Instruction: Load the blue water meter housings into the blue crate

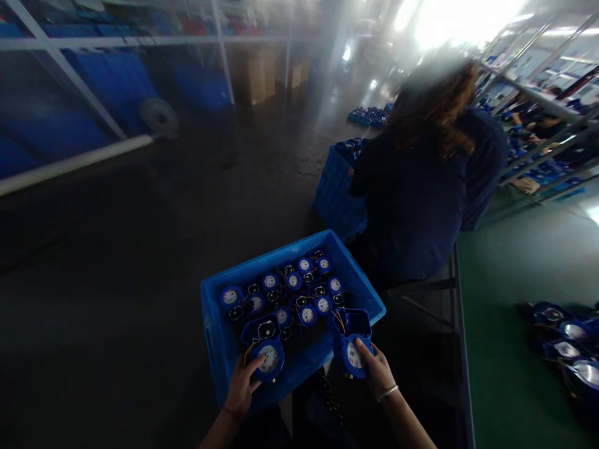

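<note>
My left hand grips a blue water meter by its round dial, with the thumb across the face. Another blue water meter is held in my right hand, its thumb on the white dial; an open square housing with thin wires sticks out at its top. Both meters are over the near side of a blue plastic crate. Inside the crate lie several more meters with white dials, black parts and loose wires.
A person in dark clothing sits with back turned at the right, beside a filled blue basket. More meters lie on the green floor at far right. Shelving with a white frame stands at the back left.
</note>
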The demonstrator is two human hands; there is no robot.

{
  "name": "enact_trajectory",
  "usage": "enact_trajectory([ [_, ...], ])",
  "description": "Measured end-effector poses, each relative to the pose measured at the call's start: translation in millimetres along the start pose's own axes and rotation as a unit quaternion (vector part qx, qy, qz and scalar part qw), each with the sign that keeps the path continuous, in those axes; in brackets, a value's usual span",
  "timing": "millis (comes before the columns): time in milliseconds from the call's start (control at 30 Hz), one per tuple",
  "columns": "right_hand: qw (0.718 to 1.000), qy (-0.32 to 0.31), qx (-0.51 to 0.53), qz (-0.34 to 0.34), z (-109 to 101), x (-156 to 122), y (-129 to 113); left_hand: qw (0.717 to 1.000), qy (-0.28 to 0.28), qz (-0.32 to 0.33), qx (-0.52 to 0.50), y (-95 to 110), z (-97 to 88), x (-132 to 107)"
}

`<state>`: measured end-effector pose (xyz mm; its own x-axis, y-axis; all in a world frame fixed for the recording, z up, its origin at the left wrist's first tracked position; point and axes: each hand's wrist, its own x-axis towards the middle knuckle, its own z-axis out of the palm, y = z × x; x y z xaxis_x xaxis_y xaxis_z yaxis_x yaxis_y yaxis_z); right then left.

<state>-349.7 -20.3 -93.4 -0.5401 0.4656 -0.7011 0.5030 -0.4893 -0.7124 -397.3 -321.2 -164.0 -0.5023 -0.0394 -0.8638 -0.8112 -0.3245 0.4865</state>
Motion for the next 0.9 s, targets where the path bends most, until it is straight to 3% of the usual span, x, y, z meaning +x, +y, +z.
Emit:
enact_trajectory([
  [167, 1.000, 0.001, 0.000, -0.004, 16.9, 99.8, -21.1, 0.999, -0.020, -0.004, -0.049, 4.9, 61.3, 30.4],
  [367, 1.000, -0.018, 0.015, -0.009, 50.2, 227.1, -50.9, 0.995, -0.015, 0.005, -0.100, 7.4, 148.6, 86.0],
  [467, 0.999, -0.022, 0.037, 0.012, 60.1, 260.0, -59.9, 0.994, -0.012, 0.008, -0.111, 11.3, 187.6, 115.5],
  [567, 0.996, -0.019, 0.067, 0.063, 60.4, 260.9, -56.4, 0.994, -0.002, 0.014, -0.106, 18.7, 212.8, 139.0],
  [700, 0.977, -0.007, 0.148, 0.156, 57.8, 231.2, -30.7, 0.995, 0.003, 0.033, -0.097, 28.1, 212.9, 149.7],
  [800, 0.954, 0.005, 0.230, 0.193, 69.2, 220.3, -9.5, 0.995, 0.025, 0.044, -0.091, 29.3, 191.3, 145.0],
  [900, 0.934, 0.011, 0.306, 0.185, 95.3, 237.0, 2.3, 0.994, 0.046, 0.042, -0.093, 25.4, 166.5, 137.8],
])
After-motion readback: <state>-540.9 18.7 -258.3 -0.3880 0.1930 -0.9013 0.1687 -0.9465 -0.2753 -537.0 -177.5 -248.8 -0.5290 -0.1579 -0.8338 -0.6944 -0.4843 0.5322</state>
